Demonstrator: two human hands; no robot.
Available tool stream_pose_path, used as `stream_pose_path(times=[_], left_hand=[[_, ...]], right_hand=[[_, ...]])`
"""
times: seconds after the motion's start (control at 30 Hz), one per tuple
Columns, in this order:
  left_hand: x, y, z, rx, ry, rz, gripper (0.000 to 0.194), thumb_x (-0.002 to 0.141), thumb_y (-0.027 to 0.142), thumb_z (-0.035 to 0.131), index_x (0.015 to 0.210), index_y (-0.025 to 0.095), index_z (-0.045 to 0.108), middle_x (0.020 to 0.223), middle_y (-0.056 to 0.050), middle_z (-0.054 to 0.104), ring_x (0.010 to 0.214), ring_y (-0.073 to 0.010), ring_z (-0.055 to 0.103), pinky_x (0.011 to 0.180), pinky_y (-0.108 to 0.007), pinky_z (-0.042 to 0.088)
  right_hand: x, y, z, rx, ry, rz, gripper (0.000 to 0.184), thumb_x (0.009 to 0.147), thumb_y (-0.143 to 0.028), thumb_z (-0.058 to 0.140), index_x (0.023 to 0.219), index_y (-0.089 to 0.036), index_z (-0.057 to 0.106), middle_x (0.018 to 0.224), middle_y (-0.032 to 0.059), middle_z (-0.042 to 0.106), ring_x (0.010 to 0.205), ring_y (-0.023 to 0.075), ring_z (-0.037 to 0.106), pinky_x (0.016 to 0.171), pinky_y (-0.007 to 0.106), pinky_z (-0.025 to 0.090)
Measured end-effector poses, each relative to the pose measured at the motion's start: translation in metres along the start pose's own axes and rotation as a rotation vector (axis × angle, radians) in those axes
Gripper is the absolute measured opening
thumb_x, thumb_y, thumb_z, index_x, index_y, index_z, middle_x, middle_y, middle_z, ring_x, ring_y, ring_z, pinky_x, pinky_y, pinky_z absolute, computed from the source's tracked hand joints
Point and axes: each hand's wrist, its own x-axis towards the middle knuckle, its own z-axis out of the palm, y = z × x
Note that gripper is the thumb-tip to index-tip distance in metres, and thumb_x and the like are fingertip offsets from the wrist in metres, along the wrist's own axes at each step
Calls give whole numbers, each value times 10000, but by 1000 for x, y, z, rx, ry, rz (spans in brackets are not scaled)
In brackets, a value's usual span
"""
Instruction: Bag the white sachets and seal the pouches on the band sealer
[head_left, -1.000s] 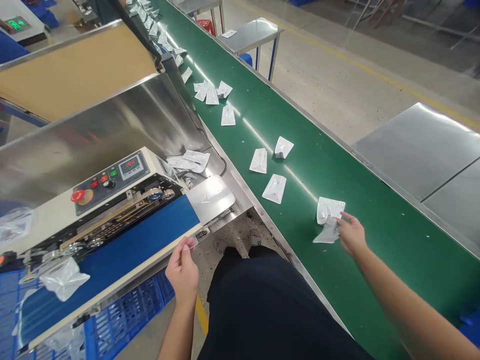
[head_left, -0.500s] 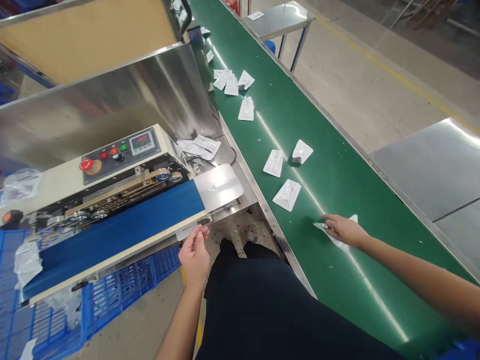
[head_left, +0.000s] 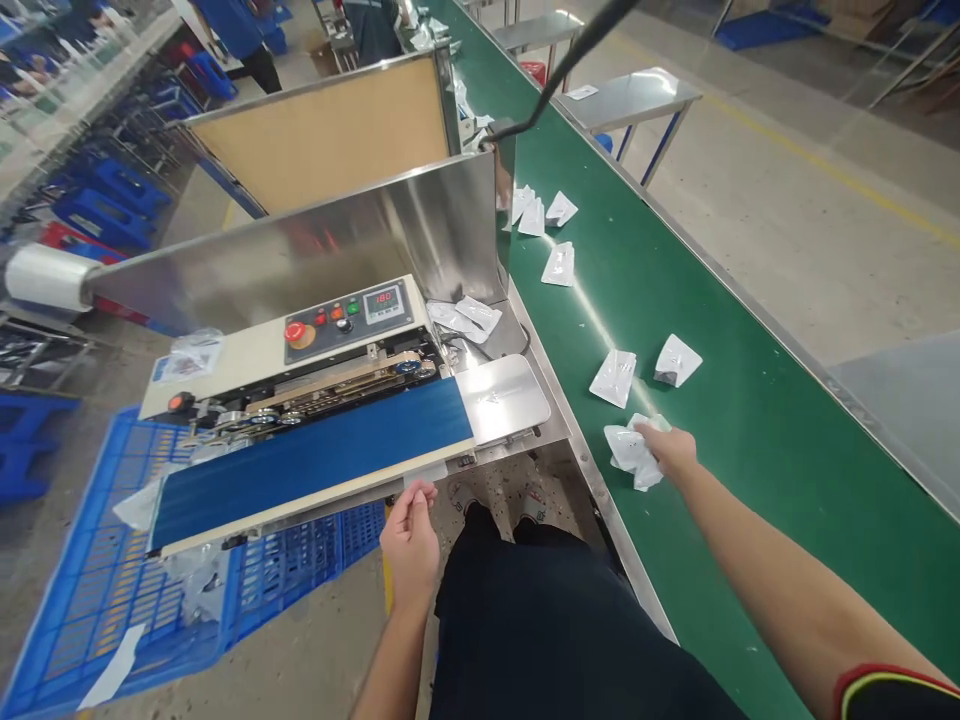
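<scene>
View: head, looking down at a band sealer (head_left: 352,340) beside a green conveyor belt (head_left: 757,480)
Right hand (head_left: 670,452): partly closed, fingers gripping a crumpled white pouch (head_left: 632,452) on the belt
Left hand (head_left: 409,548): thumb and fingers pinched on a white pouch edge (head_left: 422,474) beside the blue feed belt (head_left: 311,465)
Other pouches: loose white pouches (head_left: 613,378) scattered along the belt; a pair of white pouches (head_left: 465,318) on the steel ledge behind the sealer
</scene>
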Motion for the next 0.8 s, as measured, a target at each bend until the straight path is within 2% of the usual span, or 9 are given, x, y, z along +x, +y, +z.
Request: stream_pose_path(times=[0.1,0.23,0.33,0.43,0.5,0.57,0.63,0.7,0.8], left_hand=[[6,12,3,-38,-28,17,444,944,530,752,1175,159,823,1104,-152,839,1030,-310,808,997,-470,639],[23,44,31,-97,-259,95,402,919,503,799,1164,189,851,1173,-164,828,1109,-328,785,1041,-454,610],[49,73,60,-175,-530,136,436,910,492,818,1245,215,842,1329,-158,785,1226,-335,734,1088,-434,569],[86,86,76,-278,-710,100,502,939,582,754,1225,179,846,1195,-148,824,1059,-319,761,945,-403,603],[110,83,75,-289,-659,109,540,967,640,681,1132,159,861,1047,-130,836,933,-294,750,858,-378,600],[130,73,71,-255,-543,106,557,976,669,640,1032,160,861,939,-118,821,865,-277,733,795,-356,589],[142,62,68,-243,-467,71,529,957,665,665,985,168,845,909,-123,808,859,-276,736,781,-350,584],[147,54,69,-286,-432,26,469,901,616,760,1040,174,829,982,-141,817,917,-281,757,835,-354,584],[147,54,75,-304,-414,-18,441,857,540,831,1114,182,817,997,-137,821,901,-270,760,845,-345,571]], right_hand=[[-22,-44,-20,68,-5,18,372,780,-546,759,833,-179,791,600,73,669,606,267,654,578,360,531],[-84,-141,-42,259,-114,-181,437,784,-622,800,832,-188,788,653,46,684,615,217,609,552,304,476],[-138,-218,-30,375,-396,-354,438,755,-624,847,813,-194,791,703,43,711,659,216,623,599,301,495],[-173,-273,-2,529,-667,-388,533,700,-568,884,1063,-180,838,782,37,743,689,219,636,642,314,516],[-181,-292,15,596,-719,-346,700,701,-520,866,1310,-184,791,782,14,732,654,201,611,619,308,499],[-180,-300,25,626,-670,-300,776,711,-465,822,1436,-203,731,812,6,741,627,183,589,588,292,474],[-174,-302,32,636,-632,-267,761,697,-418,779,1430,-219,737,921,28,785,640,179,600,585,285,472],[-170,-302,36,634,-673,-220,722,668,-404,764,1363,-209,772,1002,62,812,653,183,614,596,291,486],[-164,-303,38,627,-787,-115,683,665,-470,810,1279,-171,799,923,84,813,655,202,632,612,311,506]])
